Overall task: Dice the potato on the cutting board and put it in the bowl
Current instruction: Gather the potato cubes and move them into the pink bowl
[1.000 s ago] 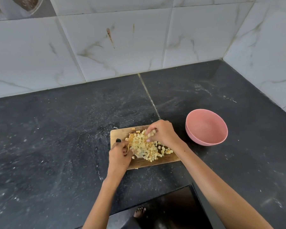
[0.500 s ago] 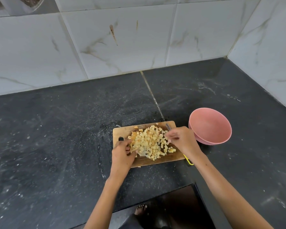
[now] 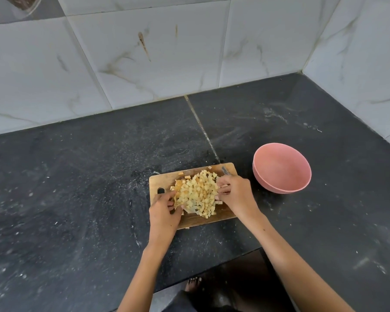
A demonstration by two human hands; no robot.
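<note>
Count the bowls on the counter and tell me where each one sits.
1. A pink bowl sits on the dark counter, just right of the cutting board and apart from it. It looks empty. No other bowl is in view.

Left hand [image 3: 164, 210] low and forward, fingers curled inward toward the right, forearm running up from the lower edge; right hand [image 3: 235, 193] opposite and well apart, fingers curled toward the left, forearm entering slantwise from the lower right; bare toes [image 3: 193, 283] visible below.
</note>
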